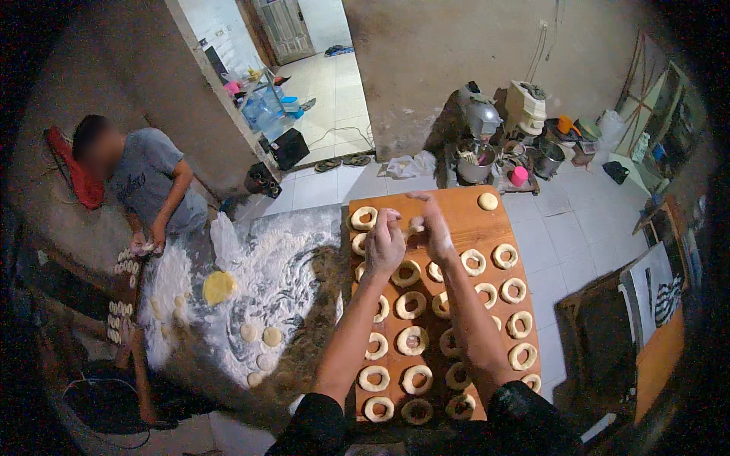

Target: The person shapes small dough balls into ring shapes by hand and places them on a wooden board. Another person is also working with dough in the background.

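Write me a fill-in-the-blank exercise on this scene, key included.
1. The left hand and right hand are above the ____ half of the wooden board, not the near half.
2. Unlike the dough rings, the round dough piece shows no ____ in its middle.
3. The flour-dusted table stands to the ____ of the board.
4. The small cup just beyond the board's far right corner is ____.

Missing words: far; hole; left; pink.
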### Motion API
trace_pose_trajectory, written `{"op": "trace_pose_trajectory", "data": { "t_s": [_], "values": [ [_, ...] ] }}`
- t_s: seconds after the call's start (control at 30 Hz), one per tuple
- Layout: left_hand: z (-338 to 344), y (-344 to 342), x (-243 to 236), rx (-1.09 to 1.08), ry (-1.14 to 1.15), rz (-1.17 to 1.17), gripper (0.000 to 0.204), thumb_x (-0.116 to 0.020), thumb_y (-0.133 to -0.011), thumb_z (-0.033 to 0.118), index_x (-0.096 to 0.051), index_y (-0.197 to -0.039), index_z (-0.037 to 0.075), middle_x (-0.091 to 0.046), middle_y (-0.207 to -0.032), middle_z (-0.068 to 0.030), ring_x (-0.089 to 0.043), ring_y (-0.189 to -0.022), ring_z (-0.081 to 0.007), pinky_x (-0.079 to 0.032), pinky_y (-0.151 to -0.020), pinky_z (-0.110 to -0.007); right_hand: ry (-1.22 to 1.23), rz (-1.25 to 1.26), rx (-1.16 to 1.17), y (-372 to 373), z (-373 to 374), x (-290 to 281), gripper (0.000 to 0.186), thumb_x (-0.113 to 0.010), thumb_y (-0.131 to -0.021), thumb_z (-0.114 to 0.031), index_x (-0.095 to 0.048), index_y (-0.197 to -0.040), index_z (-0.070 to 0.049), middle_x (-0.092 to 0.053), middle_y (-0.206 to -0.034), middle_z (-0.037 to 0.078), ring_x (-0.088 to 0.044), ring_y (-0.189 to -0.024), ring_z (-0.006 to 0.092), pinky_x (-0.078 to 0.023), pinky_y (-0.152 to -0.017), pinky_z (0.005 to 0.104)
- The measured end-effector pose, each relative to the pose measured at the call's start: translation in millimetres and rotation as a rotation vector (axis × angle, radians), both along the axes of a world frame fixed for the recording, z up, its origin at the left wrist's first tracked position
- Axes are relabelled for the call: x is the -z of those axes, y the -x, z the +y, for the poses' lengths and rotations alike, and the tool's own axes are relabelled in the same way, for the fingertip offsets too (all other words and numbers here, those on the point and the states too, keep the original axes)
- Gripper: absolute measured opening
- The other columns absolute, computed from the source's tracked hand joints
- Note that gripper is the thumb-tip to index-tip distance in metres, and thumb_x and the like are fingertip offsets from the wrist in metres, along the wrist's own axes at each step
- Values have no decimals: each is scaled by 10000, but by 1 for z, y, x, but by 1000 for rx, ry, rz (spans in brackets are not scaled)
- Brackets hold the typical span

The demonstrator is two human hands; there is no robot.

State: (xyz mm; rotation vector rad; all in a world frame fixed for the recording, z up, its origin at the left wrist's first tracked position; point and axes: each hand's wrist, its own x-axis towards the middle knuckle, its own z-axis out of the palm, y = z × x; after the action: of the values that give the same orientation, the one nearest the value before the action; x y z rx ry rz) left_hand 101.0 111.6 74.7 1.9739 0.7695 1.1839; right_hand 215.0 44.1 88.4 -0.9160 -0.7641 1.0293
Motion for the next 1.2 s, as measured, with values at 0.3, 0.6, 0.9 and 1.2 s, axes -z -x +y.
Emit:
{"op": "trace_pose_trajectory", "data": {
  "t_s": [0.3,0.6,0.9,1.2],
  "values": [
    [11,-8,17,-53,-105,0,189,-429,-969,147,-483,-1082,5,-625,-975,-199,-616,-959,-379,-475,-789,-449,47,-337,5,-4,18,0,681,-382,-950,-629,-396,-1396,-115,-550,-975,94,-534,-870,196,-429,-756,311],
    [62,-18,42,-202,130,885,716,-582,-876,334,-267,-1427,3,-369,-1312,-380,-452,-1190,-511,-359,-957,-620,750,-898,290,-42,52,73,963,-579,-828,-641,-217,-1448,2,-550,-1213,358,-529,-1173,470,-412,-1002,452],
    [30,2,44,7,101,805,848,-724,-724,261,-309,-1449,118,-271,-1429,-310,-248,-1322,-495,-225,-1038,-620,719,-1348,258,-14,33,75,908,-720,-763,-416,-227,-1457,-99,-572,-1153,273,-610,-944,418,-477,-841,495],
    [-31,222,78,-258,119,209,534,-607,-741,-37,-469,-1250,50,-581,-1173,-241,-549,-1131,-411,-429,-972,-456,271,-1072,16,186,30,75,396,-659,-829,-282,-596,-1165,-81,-687,-866,187,-670,-810,341,-521,-751,421]
  ]
}}
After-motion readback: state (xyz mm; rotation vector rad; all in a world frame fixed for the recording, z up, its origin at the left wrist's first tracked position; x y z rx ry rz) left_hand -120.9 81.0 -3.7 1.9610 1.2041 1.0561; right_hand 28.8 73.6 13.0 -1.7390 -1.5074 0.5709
